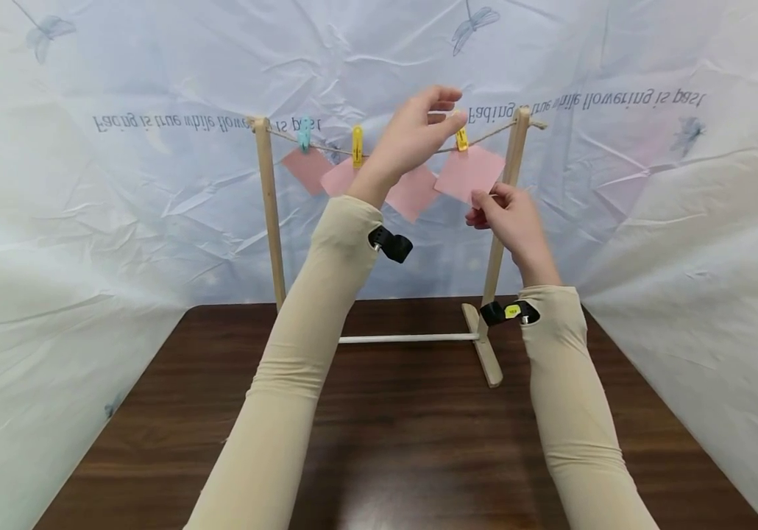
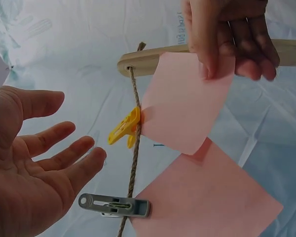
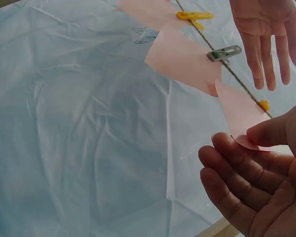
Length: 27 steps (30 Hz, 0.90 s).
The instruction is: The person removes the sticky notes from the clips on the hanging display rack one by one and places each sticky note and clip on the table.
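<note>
The right hand is pinching a corner of the rightmost paper, which is hanging from the rope by a yellow clip, while the left hand is hovering spread nearby, pegging seemingly finishing and next calling for gentle release.

Left hand raised, fingers loosely spread, right hand lower, pinching

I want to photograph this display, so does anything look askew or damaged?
Yes: the pink papers hang askew on the rope, their edges slanting rather than level. The rightmost sheet also curves slightly where the right hand pinches it. I see no tear.
</note>
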Each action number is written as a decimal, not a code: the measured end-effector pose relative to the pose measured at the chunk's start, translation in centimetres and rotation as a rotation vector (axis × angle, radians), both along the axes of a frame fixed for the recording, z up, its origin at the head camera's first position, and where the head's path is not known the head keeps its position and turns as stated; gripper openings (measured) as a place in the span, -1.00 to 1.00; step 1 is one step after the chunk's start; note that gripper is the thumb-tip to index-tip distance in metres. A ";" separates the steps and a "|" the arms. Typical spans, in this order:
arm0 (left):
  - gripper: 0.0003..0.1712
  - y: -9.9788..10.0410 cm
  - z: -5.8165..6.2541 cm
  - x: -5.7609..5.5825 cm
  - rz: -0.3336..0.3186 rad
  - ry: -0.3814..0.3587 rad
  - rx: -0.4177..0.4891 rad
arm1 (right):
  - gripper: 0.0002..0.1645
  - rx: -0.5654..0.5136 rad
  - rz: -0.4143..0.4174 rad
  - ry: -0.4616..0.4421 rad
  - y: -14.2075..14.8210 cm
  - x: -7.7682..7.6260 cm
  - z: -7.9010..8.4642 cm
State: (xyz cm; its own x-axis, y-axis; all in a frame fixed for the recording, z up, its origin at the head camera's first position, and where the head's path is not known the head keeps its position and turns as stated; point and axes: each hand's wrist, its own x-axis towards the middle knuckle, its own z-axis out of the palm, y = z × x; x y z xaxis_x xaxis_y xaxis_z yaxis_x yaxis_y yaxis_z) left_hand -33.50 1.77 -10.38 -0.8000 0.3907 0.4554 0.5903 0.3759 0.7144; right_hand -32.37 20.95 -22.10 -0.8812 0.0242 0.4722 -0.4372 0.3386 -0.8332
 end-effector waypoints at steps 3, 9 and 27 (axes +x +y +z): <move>-0.42 0.3 -0.1 -0.2 0.003 -0.012 0.000 | -0.57 0.004 -0.014 0.002 0.2 -0.2 -0.2; -0.38 0.9 -0.1 -0.7 0.021 -0.035 -0.013 | -0.58 0.008 -0.016 -0.007 0.3 -0.4 -0.3; -0.37 1.1 -0.3 -2.4 -0.003 -0.183 0.021 | -0.57 0.046 -0.006 -0.020 0.6 -0.7 -0.4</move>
State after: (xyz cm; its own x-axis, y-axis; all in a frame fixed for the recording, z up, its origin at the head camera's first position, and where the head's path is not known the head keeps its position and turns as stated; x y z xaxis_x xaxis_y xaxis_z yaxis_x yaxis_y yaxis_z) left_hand -35.95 2.90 -10.73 -0.8691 0.3851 0.3102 0.4505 0.3578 0.8179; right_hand -33.06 21.54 -22.53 -0.8903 0.0087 0.4553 -0.4184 0.3791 -0.8253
